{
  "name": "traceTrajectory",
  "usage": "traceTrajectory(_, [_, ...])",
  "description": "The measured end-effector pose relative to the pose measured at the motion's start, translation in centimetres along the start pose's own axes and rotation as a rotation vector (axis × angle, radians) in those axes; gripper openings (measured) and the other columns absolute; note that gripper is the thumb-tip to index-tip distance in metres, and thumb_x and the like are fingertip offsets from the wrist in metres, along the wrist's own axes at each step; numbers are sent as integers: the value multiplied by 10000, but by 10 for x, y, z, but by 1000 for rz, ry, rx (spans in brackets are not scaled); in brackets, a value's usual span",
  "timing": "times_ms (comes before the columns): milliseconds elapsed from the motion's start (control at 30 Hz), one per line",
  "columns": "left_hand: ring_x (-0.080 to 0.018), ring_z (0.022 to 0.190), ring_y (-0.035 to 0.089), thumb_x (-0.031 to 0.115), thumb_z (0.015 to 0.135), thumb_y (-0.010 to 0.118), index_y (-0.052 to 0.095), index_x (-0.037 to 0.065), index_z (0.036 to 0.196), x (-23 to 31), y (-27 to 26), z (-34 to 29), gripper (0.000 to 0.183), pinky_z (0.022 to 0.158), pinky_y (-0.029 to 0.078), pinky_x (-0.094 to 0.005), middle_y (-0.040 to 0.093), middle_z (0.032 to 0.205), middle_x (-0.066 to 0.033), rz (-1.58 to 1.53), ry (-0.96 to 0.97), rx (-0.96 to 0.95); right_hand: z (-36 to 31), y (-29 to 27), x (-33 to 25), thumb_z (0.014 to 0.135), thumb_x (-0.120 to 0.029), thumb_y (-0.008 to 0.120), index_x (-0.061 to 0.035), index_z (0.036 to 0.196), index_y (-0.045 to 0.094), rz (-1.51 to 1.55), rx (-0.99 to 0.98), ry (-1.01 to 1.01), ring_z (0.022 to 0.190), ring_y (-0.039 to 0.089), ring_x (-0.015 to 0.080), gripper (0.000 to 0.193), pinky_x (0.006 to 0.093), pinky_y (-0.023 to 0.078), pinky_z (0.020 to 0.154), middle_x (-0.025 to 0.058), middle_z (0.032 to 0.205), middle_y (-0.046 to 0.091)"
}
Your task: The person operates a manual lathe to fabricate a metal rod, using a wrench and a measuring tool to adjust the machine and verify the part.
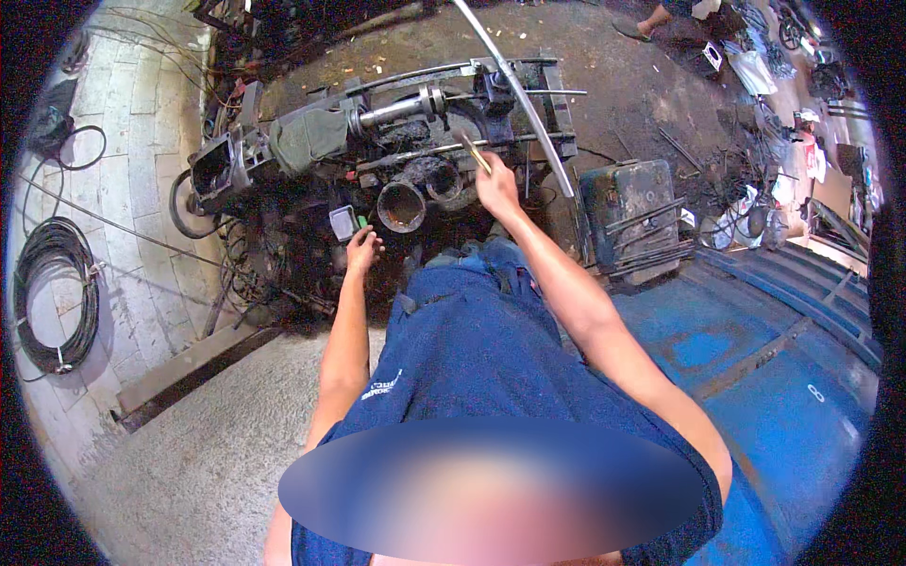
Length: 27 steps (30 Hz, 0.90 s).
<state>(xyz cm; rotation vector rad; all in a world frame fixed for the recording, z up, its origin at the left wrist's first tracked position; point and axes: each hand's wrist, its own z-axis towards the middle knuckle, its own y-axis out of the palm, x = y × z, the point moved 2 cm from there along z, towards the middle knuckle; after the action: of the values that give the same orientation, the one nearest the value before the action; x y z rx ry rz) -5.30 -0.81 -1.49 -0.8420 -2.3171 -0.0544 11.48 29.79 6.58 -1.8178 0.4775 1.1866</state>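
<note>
My right hand (497, 189) is closed around the light wooden handle of a thin brush (477, 154). Its dark tip points up and left toward a greasy lathe-like machine (307, 137). A shiny stepped metal shaft (392, 112) lies across this machine. To the left and lower, my left hand (362, 251) reaches to a small grey square box (343, 224) with a green part (361, 222) at its side. One finger points up at the green part, and the others are loosely bent and apart. Whether the finger presses it is too small to tell.
Two round metal pipe ends (401, 208) face me below the shaft. A long silver bar (528, 108) slants down past my right hand. Metal rods lie by a dark drum-like box (630, 212). Blue sheet metal (698, 340) is at right, and a coiled black cable (57, 294) at left.
</note>
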Motion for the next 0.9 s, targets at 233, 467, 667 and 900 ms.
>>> traceTrajectory(233, [-121,673,602,197,916,536,535,130,1236,8,7,-8,327,551,441,-258,634,865,-37,34,25,9,-59,-51,114,832,-160,472,-66,1053,592,624,114,754,428,389,75,268,229,310,365,9,607,490])
traceTrajectory(467, [-118,670,599,216,912,557,515,129,1254,13,4,-8,355,547,430,-249,635,843,-39,77,-30,-11,-21,-51,156,893,-171,501,-80,1028,576,712,299,831,483,480,113,179,262,405,406,16,635,485])
traceTrajectory(667, [-119,675,604,227,911,559,510,144,1263,15,4,-9,364,558,434,-260,634,844,-34,107,-23,-30,35,-46,162,854,-130,596,-36,865,637,897,350,529,444,500,100,103,260,351,366,18,586,546])
traceTrajectory(900, [-124,683,608,227,910,555,480,122,1287,16,2,-13,399,541,439,-251,636,881,-53,145,8,-40,81,-26,211,880,-215,429,-11,812,569,1342,505,712,515,527,186,257,305,424,470,64,593,534])
